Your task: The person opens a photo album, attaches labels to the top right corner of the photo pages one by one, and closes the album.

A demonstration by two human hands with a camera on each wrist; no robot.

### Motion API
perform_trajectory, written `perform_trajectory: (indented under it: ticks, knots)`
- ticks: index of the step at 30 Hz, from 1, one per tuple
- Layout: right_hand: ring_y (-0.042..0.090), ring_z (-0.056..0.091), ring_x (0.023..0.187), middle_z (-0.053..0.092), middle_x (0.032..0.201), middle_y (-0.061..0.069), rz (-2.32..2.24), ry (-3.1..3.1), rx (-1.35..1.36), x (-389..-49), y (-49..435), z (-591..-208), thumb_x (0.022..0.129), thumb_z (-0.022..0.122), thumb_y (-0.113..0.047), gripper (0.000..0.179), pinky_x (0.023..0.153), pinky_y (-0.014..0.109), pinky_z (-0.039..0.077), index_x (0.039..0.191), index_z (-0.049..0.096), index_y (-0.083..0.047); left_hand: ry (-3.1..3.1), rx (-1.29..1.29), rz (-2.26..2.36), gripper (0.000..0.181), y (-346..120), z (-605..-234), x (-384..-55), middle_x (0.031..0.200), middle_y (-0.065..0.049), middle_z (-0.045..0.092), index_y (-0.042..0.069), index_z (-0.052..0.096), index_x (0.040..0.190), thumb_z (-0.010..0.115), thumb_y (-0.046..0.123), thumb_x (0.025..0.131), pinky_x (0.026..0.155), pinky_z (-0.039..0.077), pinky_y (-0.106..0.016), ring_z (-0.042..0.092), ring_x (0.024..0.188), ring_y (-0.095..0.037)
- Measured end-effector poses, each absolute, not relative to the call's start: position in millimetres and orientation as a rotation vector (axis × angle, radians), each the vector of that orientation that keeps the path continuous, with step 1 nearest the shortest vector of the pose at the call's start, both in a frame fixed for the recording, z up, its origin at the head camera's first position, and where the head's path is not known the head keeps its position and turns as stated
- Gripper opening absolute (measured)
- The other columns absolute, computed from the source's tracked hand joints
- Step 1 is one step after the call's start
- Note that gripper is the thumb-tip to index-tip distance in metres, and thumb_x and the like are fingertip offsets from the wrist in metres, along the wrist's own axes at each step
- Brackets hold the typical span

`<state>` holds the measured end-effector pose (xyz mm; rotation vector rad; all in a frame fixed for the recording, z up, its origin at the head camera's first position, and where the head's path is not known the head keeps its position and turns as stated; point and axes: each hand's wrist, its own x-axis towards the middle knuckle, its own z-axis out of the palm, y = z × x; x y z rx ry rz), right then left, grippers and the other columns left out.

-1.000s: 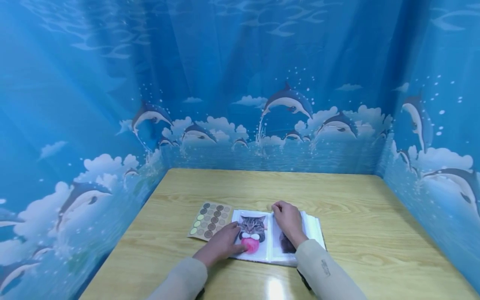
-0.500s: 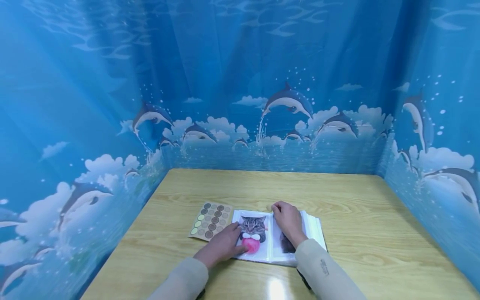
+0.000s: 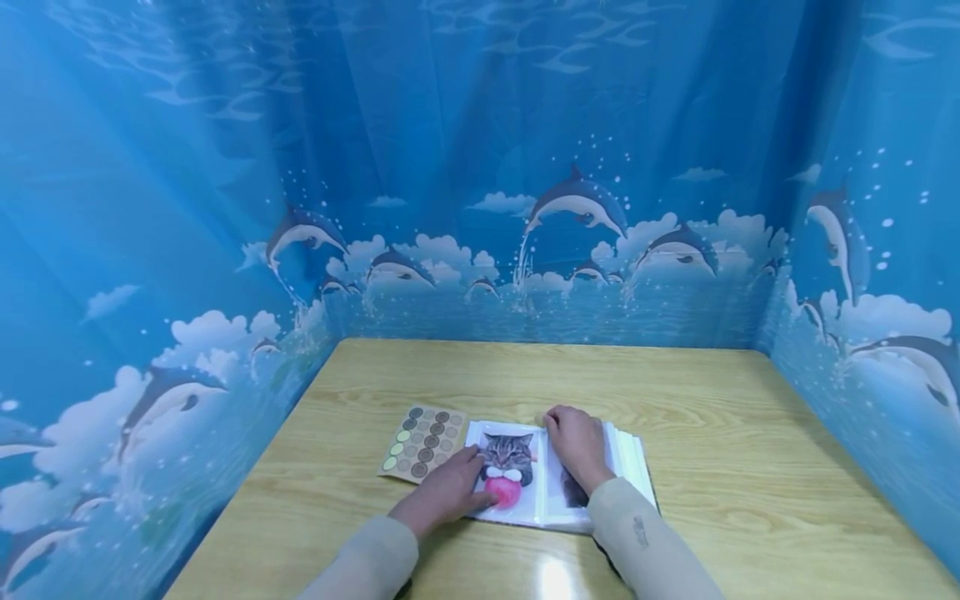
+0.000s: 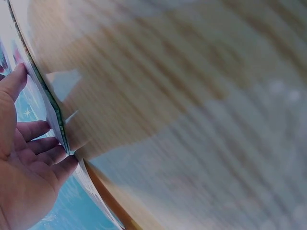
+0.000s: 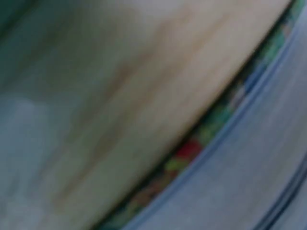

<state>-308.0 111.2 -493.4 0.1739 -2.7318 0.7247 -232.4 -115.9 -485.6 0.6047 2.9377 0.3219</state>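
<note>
An open photo album point(image 3: 517, 515) lies on the table, its left page showing a picture of a tabby cat point(image 3: 508, 454) with a pink ball. My left hand point(image 3: 450, 486) rests at the album's left edge. In the left wrist view its thumb point(image 4: 17, 79) lies on the page while the other fingers touch the edge, loosely spread. Bent over the top of the right-hand page is my right hand point(image 3: 577, 442), its fingers curled down near the fold. Its fingertips are hidden, and it partly covers a picture with a dark shape point(image 3: 573, 490).
A brown sheet of round stickers point(image 3: 423, 442), some dark and some pale green, lies left of the album. The wooden table point(image 3: 712, 433) stretches around both. Blue curtains point(image 3: 480, 167) with dolphins enclose the table's back and sides.
Both hands stay nearly where they were. A small round, pale brown spot beside the right fingertips, visible earlier, no longer shows.
</note>
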Motion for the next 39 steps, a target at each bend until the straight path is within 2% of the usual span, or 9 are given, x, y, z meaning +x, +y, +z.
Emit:
perform_trajectory:
  ticks: [7,17,27,33,39]
  knots:
    - [0.031,0.069,0.080,0.074,0.084,0.005,0.561,-2.694,0.265,-306.8,108.8,-494.7,0.091,0.069,-0.022,0.012,0.076,0.051,0.050,0.090,0.076,-0.012,2.939,0.607,0.324,0.077,-114.1,-482.3,-232.5,0.150,-0.021,0.041,-0.002,0.050,0.141,0.068,0.052,0.088,0.113,0.036,-0.045,0.041,0.137,-0.035]
    - [0.029,0.067,0.080,0.072,0.084,0.006,0.342,-2.730,0.336,-306.1,103.0,-499.1,0.091,0.068,-0.022,0.012,0.086,0.054,0.049,0.090,0.076,-0.013,2.941,0.616,0.317,0.078,-113.4,-484.5,-233.8,0.151,-0.020,0.041,-0.001,0.049,0.142,0.067,0.052,0.089,0.113,0.035,-0.045,0.041,0.138,-0.035]
    - [0.027,0.063,0.081,0.068,0.081,0.003,0.276,-2.722,0.464,-299.2,97.2,-503.1,0.087,0.074,-0.026,0.009,0.086,0.055,0.048,0.087,0.077,-0.017,2.946,0.617,0.324,0.078,-112.5,-482.8,-233.1,0.150,-0.021,0.042,-0.003,0.050,0.141,0.068,0.052,0.088,0.113,0.036,-0.045,0.042,0.137,-0.035]
    - [0.030,0.063,0.092,0.069,0.090,0.005,0.238,-2.748,0.491,-292.4,95.8,-505.5,0.089,0.071,-0.028,0.013,0.095,0.061,0.043,0.092,0.077,-0.017,2.938,0.599,0.352,0.078,-113.0,-482.9,-232.6,0.150,-0.022,0.042,-0.003,0.050,0.141,0.069,0.051,0.088,0.113,0.036,-0.046,0.042,0.136,-0.036]
    - [0.036,0.054,0.120,0.065,0.119,0.012,0.168,-2.862,0.535,-277.3,93.5,-505.8,0.096,0.061,-0.040,0.036,0.109,0.070,0.025,0.116,0.072,-0.013,2.933,0.594,0.366,0.079,-114.3,-486.7,-233.5,0.150,-0.022,0.041,-0.003,0.049,0.141,0.069,0.052,0.088,0.113,0.035,-0.047,0.041,0.137,-0.036]
